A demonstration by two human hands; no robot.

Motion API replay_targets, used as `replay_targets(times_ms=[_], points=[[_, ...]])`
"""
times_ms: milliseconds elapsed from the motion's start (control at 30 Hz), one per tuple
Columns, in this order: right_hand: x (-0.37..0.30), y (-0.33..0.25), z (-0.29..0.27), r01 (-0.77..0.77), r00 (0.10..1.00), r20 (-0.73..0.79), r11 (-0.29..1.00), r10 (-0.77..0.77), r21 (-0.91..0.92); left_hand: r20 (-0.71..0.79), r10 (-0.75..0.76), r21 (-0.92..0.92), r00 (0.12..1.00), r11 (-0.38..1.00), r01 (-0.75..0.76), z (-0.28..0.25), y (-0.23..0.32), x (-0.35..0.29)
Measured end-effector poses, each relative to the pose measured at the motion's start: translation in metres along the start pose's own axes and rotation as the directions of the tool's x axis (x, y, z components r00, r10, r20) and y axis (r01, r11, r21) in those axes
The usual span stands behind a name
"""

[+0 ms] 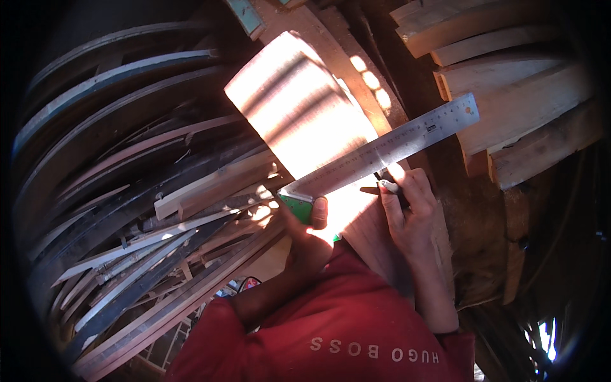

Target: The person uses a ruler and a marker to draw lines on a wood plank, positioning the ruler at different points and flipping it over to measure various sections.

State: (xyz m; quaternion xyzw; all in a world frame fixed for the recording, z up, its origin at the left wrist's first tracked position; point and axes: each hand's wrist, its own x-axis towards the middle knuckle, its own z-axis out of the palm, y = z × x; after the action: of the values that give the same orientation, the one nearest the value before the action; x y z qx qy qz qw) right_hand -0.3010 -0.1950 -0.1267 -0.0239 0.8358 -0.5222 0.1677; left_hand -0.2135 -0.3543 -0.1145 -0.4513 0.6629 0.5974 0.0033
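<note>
A wide wooden board (280, 95) lies slanting in front of me, bright with sunlight and crossed by shadow bars. Across it rests a try square with a long steel blade (407, 141), its far end reaching past the board's right edge. My left hand (312, 239) is closed round the square's green handle (296, 207), thumb on top, at the board's left edge. Just below the blade, my right hand (410, 207) pinches a dark, pencil-like marking tool (370, 190) over the board. Glare hides any lines on the wood.
Many long, narrow wood strips (172, 254) are piled on the left, beside curved rails (114, 67). Thick timber pieces (528, 95) stack up at the far right. A plank (363, 67) with light spots runs along the board's right side.
</note>
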Motion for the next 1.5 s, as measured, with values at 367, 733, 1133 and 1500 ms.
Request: replay_targets(times_ms=[367, 733, 1133, 1500], points=[[0.002, -0.004, -0.003, -0.014, 1.000, 0.004, 0.999, 0.014, -0.032, -0.085, -0.061, -0.051, 0.995, 0.997, 0.057, -0.001, -0.017, -0.002], [0.000, -0.002, 0.003, -0.021, 1.000, -0.018, 1.000, 0.021, 0.014, -0.004, -0.004, -0.068, 1.000, 0.998, 0.003, 0.008, 0.004, 0.002], [-0.001, 0.001, 0.001, -0.026, 1.000, -0.007, 1.000, 0.026, 0.002, -0.028, -0.009, -0.068, 1.000, 0.998, 0.007, 0.008, 0.001, 0.001], [0.012, -0.016, -0.032, 0.030, 0.921, -0.386, 0.982, 0.045, 0.186, -0.006, -0.198, -0.124, 0.980, 0.973, 0.196, -0.010, -0.023, -0.003]])
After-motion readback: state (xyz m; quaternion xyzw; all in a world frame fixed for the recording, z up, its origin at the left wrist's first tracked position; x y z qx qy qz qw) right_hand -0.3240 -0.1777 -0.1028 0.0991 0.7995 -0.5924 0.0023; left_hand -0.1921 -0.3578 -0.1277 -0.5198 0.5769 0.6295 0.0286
